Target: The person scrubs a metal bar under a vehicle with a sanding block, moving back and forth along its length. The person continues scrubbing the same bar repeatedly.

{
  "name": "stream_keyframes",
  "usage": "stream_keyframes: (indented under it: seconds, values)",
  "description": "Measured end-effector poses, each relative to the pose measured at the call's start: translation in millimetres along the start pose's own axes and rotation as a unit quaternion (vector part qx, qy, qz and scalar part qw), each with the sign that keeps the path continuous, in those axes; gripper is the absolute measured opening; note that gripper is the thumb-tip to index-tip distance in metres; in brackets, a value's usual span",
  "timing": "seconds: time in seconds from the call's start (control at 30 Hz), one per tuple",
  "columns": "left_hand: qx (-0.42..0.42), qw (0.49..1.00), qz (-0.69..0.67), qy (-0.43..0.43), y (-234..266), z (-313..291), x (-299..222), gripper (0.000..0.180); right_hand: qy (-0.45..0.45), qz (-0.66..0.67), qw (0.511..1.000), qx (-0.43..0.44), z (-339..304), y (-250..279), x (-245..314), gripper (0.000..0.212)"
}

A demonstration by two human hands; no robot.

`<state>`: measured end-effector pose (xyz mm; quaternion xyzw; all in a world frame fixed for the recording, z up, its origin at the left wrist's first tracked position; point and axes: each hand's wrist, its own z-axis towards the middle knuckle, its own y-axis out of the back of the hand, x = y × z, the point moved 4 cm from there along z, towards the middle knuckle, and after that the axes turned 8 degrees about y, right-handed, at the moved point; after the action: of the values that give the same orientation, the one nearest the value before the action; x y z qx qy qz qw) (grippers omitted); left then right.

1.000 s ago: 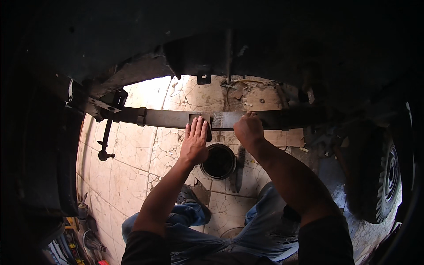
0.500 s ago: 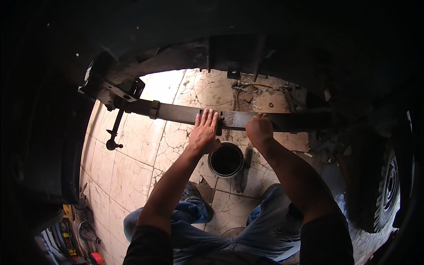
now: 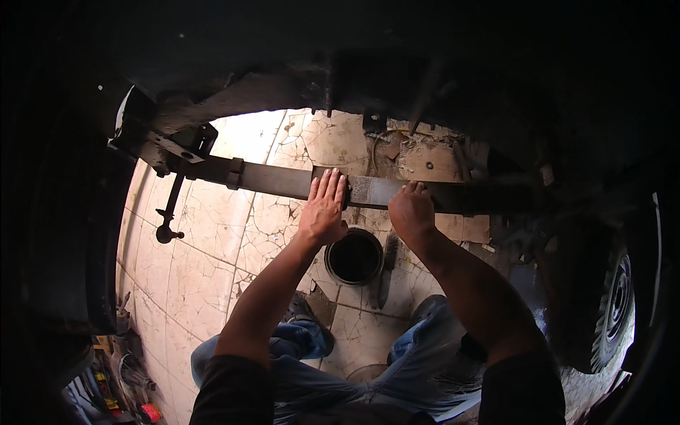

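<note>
A long dark leaf spring [image 3: 276, 178] runs crosswise below the vehicle's body, with a clamp [image 3: 235, 173] around its left part. My left hand [image 3: 324, 212] lies on the spring near its middle, fingers stretched out flat and pointing away, over a darker band on the metal. To its right, a paler, scuffed patch [image 3: 372, 190] shows on the spring. Just past that patch, my right hand [image 3: 412, 212] is closed, with its bent fingers against the spring. Whatever may be inside those fingers is hidden.
An open round can [image 3: 354, 283] stands on the cracked tile floor [image 3: 205, 248] below the hands, beside a dark brush-like object [image 3: 387, 276]. A rod with a ball end [image 3: 167, 234] hangs at left. A wheel [image 3: 618, 301] is at right; tools [image 3: 106, 382] lie lower left.
The view has shifted slightly, so the spring and can appear further left. Both hands stay on the spring, the left still flat and the right still closed.
</note>
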<state>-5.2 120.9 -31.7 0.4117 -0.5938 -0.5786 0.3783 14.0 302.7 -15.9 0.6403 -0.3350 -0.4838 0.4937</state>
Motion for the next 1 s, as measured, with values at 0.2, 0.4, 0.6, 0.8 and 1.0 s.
stream_keyframes:
  seconds: [0.2,0.4,0.6,0.8,1.0]
  values:
    - [-0.002,1.0,-0.003,-0.019,2,-7,8,0.087,-0.023,-0.009,0.999,-0.042,1,-13,3,0.035]
    - [0.016,0.998,0.017,0.052,3,15,5,0.099,-0.009,0.026,1.0,0.007,3,0,1,0.034]
    - [-0.002,1.0,0.008,-0.017,-6,-18,12,0.089,-0.002,0.033,0.999,0.004,-1,3,-2,0.032]
    - [0.005,0.996,0.042,0.082,6,20,20,0.094,0.015,0.027,0.999,-0.017,1,3,0,0.027]
    - [0.003,0.998,0.018,0.062,-4,-12,-5,0.093,0.007,0.026,1.0,-0.007,0,8,-3,0.023]
